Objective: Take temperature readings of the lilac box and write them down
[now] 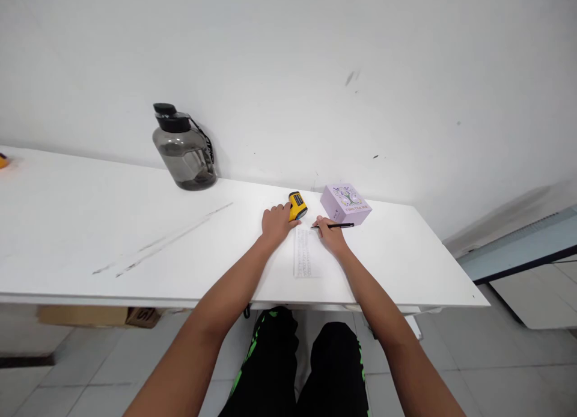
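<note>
My left hand (276, 223) rests on the white table with its fingers closed against the side of a small yellow-and-black device (297, 206); I cannot make out its exact kind. A slim black pen (341, 225) is held in my right hand (331, 235), its tip pointing left at the top of a sheet of paper (303, 261). Rows of small handwriting cover the left part of that sheet, which lies flat between my forearms. Just behind my right hand stands a lilac box (346, 203) with a printed lid.
A large grey see-through water bottle (186, 155) with a black cap stands against the wall on the left. The white table (135, 225) bears dark scuff marks. An orange object (3, 160) shows at the far left edge. Below the table lies a cardboard box (85, 315).
</note>
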Demonstrator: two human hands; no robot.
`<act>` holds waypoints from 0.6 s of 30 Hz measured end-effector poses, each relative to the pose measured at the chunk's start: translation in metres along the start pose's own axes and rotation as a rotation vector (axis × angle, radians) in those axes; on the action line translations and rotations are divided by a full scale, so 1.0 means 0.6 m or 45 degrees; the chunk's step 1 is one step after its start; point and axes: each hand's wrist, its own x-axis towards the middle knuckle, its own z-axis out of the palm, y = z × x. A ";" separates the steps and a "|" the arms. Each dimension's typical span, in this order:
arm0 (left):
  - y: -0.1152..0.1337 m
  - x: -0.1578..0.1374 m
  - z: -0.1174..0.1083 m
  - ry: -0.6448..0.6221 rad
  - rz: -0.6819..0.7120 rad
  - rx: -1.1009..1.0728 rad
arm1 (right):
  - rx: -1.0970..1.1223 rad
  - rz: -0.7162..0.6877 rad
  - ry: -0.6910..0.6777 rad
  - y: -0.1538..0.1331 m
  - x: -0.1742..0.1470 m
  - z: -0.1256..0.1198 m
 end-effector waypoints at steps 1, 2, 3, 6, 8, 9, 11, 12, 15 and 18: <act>0.000 0.000 0.000 0.001 0.004 -0.002 | -0.011 0.004 -0.004 -0.002 -0.001 0.000; 0.000 0.000 -0.001 0.003 0.009 -0.005 | -0.021 0.010 -0.008 -0.004 -0.002 -0.001; 0.000 0.000 -0.001 0.004 0.012 -0.007 | -0.028 0.017 -0.009 -0.006 -0.004 -0.001; 0.000 -0.001 -0.001 0.004 0.012 -0.012 | -0.045 0.036 -0.014 -0.011 -0.007 -0.002; 0.000 -0.001 -0.001 0.003 0.011 -0.014 | -0.054 0.042 -0.014 -0.013 -0.007 -0.003; 0.000 -0.001 -0.001 0.004 0.009 -0.016 | -0.057 0.043 -0.015 -0.014 -0.007 -0.003; 0.001 -0.001 -0.001 0.004 0.008 -0.018 | -0.061 0.044 -0.014 -0.014 -0.006 -0.003; 0.001 -0.001 -0.002 0.004 0.008 -0.017 | -0.061 0.043 -0.015 -0.014 -0.006 -0.003; 0.001 -0.001 -0.002 0.000 0.008 -0.015 | -0.054 0.043 -0.008 -0.015 -0.008 -0.003; 0.001 -0.001 -0.001 0.006 0.008 -0.010 | -0.061 0.044 0.010 -0.017 -0.010 -0.005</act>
